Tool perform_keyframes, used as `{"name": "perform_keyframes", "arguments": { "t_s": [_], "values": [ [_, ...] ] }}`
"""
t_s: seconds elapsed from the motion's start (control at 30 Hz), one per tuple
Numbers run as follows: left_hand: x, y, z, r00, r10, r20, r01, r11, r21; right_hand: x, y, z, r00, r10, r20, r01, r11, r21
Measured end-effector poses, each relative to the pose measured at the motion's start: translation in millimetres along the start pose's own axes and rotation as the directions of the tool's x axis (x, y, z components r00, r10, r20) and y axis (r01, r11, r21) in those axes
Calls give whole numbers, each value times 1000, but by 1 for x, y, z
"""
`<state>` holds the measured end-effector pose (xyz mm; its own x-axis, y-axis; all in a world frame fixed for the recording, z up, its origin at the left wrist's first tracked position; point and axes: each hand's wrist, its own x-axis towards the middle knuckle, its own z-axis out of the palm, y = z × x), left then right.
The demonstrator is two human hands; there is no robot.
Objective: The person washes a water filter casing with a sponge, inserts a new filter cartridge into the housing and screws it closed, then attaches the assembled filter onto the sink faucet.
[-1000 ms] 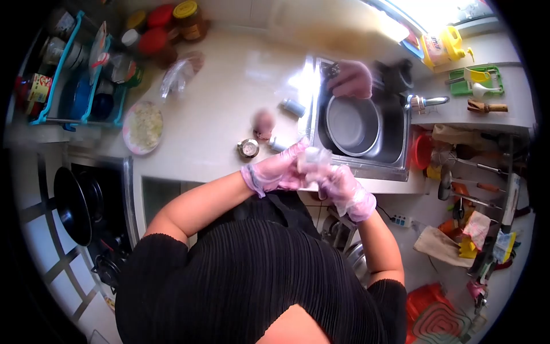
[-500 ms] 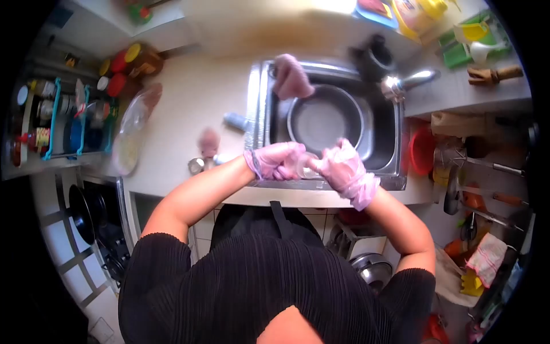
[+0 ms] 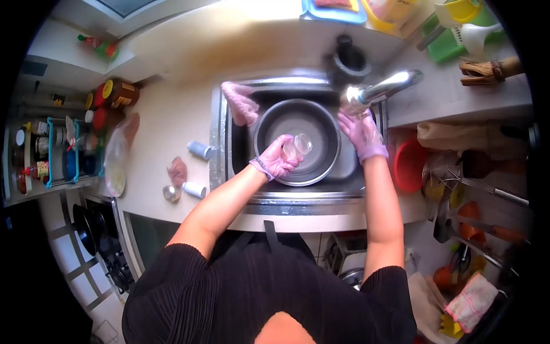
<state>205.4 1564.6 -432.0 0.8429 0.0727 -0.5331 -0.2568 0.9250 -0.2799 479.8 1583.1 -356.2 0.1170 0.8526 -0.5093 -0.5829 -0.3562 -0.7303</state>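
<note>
Both hands wear thin pinkish gloves. My left hand (image 3: 279, 157) is closed round a small clear jar (image 3: 301, 146), held above the grey metal basin (image 3: 321, 123) in the sink (image 3: 269, 200). My right hand (image 3: 362, 133) is at the faucet (image 3: 366, 97), just under its body. Its fingers are stretched out and partly hidden by the faucet. A pink cloth (image 3: 240, 104) hangs over the sink's left rim.
Left of the sink lie two pale cylinders (image 3: 199, 150), a reddish-brown piece (image 3: 177, 171) and a small metal container (image 3: 171, 193). Behind the sink stands a dark pot (image 3: 349, 62). A red basin (image 3: 409, 165) and utensils hang on the right.
My hands have parted. The left has moved over the basin with the clear jar, and the right has reached up to the faucet. The view has shifted towards the sink.
</note>
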Motion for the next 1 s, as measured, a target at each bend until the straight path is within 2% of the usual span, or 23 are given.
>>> {"name": "perform_keyframes", "arguments": {
  "t_s": [0.03,0.07,0.1,0.13,0.2,0.23,0.3,0.33,0.4,0.43,0.53,0.57,0.6,0.63,0.67,0.7,0.73,0.8,0.83,0.9,0.93,0.97,1.0],
  "values": [
    [9,3,1,997,51,65,-52,999,13,21,4,-6,993,-59,105,44,989,142],
    [18,8,1,986,101,129,-105,994,24,32,-5,1,998,45,34,-54,942,331],
    [26,12,1,968,91,235,-94,996,4,43,-15,9,988,149,-37,-108,848,519],
    [33,16,9,968,87,235,-92,996,9,48,-16,4,894,106,435,-371,719,587],
    [43,14,21,954,105,281,-97,994,-40,50,-14,-6,930,80,360,-262,830,492],
    [49,16,22,954,103,281,-96,995,-39,56,-14,-9,930,78,359,-260,830,493],
    [60,20,23,937,105,333,-80,993,-88,66,-10,-13,979,126,160,-181,901,395],
    [67,22,23,938,101,333,-77,993,-86,65,-10,-13,980,124,157,-178,900,397],
    [77,25,22,919,110,378,-84,993,-83,63,-8,-11,994,81,69,-94,972,217],
    [79,26,21,920,109,377,-83,993,-83,62,-8,-11,994,81,69,-95,971,218],
    [80,24,17,952,138,274,-115,988,-100,56,-5,-13,984,-91,151,89,996,21],
    [81,24,17,968,178,176,-159,980,-116,55,-7,-14,978,-122,171,127,992,-15],
    [81,23,17,974,214,75,-204,971,-127,54,-12,-16,990,-11,143,13,1000,-11],
    [83,21,19,974,215,73,-205,970,-128,55,-11,-18,991,46,129,-45,999,-7],
    [85,19,20,954,301,2,-299,948,-110,56,-11,-20,988,102,115,-103,995,-3],
    [86,17,20,920,386,-67,-391,917,-85,59,-6,-21,995,64,80,-64,998,-8],
    [86,16,18,919,388,-68,-393,916,-87,60,-4,-21,997,46,64,-45,999,-12],
    [85,13,13,928,369,58,-362,926,-104,61,-4,-23,998,31,52,-31,999,-6],
    [85,9,14,927,370,57,-363,926,-105,58,-6,-20,998,34,54,-34,999,0],
    [83,-3,14,801,586,-122,-582,810,72,52,-12,-15,998,44,47,-46,998,53],
    [76,-10,22,800,587,-124,-583,809,71,50,-13,-11,998,50,39,-54,993,100],
    [67,-19,35,646,747,-157,-640,643,421,53,-9,-17,998,52,41,-56,993,101],
    [60,-24,42,471,875,-111,-570,398,719,59,-2,-25,997,79,7,-79,996,-45]
  ]
}}
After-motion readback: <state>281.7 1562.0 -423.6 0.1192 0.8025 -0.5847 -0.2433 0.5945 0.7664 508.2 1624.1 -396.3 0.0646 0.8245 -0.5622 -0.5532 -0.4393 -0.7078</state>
